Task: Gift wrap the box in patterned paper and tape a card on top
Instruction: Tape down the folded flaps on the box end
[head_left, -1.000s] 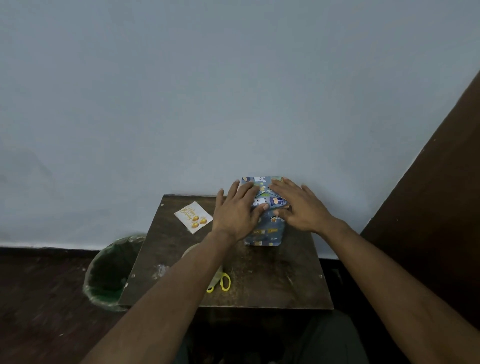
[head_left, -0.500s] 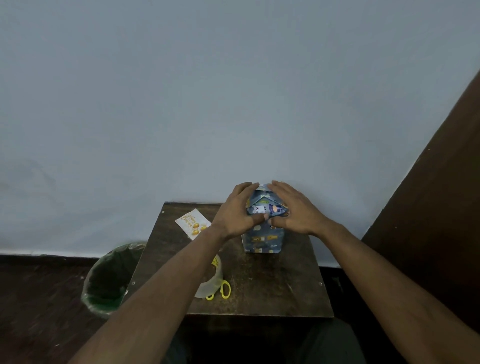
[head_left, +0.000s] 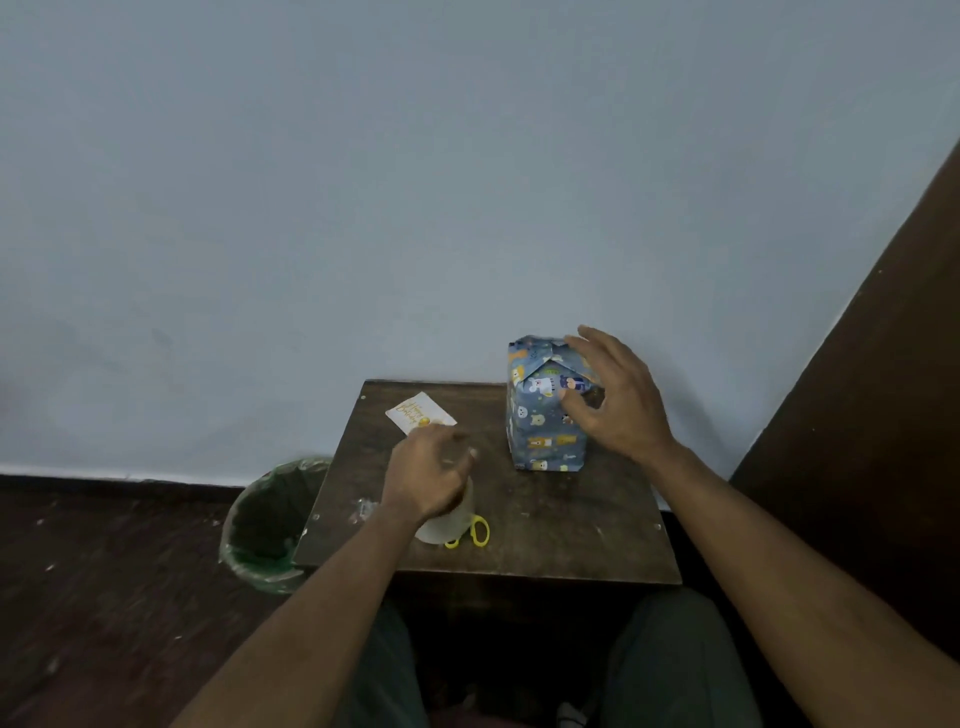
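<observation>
Wrapping looks all but finished: box (head_left: 545, 410) stands upright toward the far right of the small dark table (head_left: 571, 519), fully covered in blue animal-print paper, with the end flaps folded into a triangle on the near upper face. Cannot tell whether that last flap is taped down. Card (head_left: 420, 413) not yet on top, lying flat toward the far left of the table, well apart from the box. Left to do, judging by this: cut tape, seal the fold if needed, set the card on top and tape it. Right hand (head_left: 618, 400) just at the box's right upper side, fingers (head_left: 582, 340) spread and only slightly bent, thumb near the folded flap; touching or merely hovering cannot be told, but certainly not clamped round it. Left hand (head_left: 431, 475) down over the tape roll (head_left: 447, 519), fingers curled loosely over its top, blurred, so a firm grip cannot be confirmed; card lies just beyond those fingertips. Yellow-handled scissors (head_left: 470, 535) beside the roll on the near side. Green-lined bin (head_left: 270, 519) on the floor to the left of the table
</observation>
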